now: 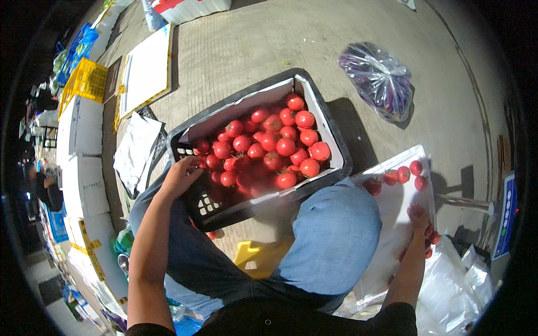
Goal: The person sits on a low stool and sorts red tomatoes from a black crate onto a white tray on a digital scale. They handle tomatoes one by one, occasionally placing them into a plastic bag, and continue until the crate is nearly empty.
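Observation:
A black plastic crate (342, 145) lined with white sheet stands tilted before my knees, with many red tomatoes (269, 140) heaped inside. My left hand (185, 174) reaches over the crate's left end. Its fingertips are curled against the tomatoes at that edge; whether they grip one is unclear. Out to the right, my right hand (417, 216) is over a white foam tray (388, 206), near its right rim. Several small tomatoes (403, 174) lie in the tray's far corner, and more show beside my right wrist. What the right fingers hold is hidden.
A knotted clear bag of purple produce (378, 82) lies on the concrete floor (252, 50). White foam boxes (84, 185) and a yellow crate (86, 80) line the left. Clear plastic bags (449, 285) lie right; a blue sign (504, 216) stands beyond. Something yellow (258, 256) shows between my legs.

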Demonstrator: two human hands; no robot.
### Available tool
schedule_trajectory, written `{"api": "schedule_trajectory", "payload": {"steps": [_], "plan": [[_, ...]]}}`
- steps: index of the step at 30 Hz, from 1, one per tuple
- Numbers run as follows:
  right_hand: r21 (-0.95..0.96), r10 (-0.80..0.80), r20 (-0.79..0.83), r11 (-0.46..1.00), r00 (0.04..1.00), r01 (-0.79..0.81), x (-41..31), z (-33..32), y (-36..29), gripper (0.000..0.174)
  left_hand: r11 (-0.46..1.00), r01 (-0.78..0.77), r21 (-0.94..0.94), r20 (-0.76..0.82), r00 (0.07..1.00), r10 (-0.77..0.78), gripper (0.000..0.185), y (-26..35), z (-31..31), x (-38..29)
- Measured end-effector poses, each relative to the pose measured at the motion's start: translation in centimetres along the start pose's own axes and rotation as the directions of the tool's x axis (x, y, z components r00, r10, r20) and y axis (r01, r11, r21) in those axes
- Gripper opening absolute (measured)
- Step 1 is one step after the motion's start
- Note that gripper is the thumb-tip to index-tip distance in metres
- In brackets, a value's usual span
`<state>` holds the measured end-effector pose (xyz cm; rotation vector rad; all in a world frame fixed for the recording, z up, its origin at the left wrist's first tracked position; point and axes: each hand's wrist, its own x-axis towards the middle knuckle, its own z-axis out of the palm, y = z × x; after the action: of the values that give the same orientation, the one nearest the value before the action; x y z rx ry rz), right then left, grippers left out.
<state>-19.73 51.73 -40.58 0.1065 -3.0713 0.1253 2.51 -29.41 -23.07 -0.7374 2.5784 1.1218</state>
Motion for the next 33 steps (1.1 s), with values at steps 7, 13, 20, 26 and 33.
{"api": "schedule_trajectory", "payload": {"steps": [7, 13, 20, 26, 33], "plan": [[0.796, 0.208, 0.501, 0.271, 0.84, -0.541, 2.7, -6.6, -10.1, 0.024, 0.995, -0.09, 0.037, -0.005, 0.996, 0.09, 0.039, 2.3, -0.6, -0.4], [0.874, -0.426, 0.281, 0.484, 0.86, -0.046, 11.5, -14.5, -33.2, 0.04, 0.986, -0.15, -0.076, 0.019, 0.988, 0.151, 0.04, 4.7, -0.3, 0.3], [0.527, -0.796, 0.478, 0.599, 0.372, 0.603, 10.2, -9.0, -61.2, 0.061, 0.977, -0.113, -0.179, -0.094, 0.991, 0.097, 0.04, 4.2, -1.7, 1.3], [0.103, -0.534, 0.629, 0.778, 0.565, 0.62, 5.7, -3.7, -68.1, 0.068, 0.96, -0.214, -0.182, -0.181, 0.967, 0.181, 0.04, 3.7, -3.1, 1.3], [0.294, -0.713, 0.506, 0.672, 0.486, 0.68, 9.3, -2.1, -64.3, 0.048, 0.937, -0.265, -0.226, -0.186, 0.956, 0.225, 0.041, 5.0, -4.5, 0.8]]}}
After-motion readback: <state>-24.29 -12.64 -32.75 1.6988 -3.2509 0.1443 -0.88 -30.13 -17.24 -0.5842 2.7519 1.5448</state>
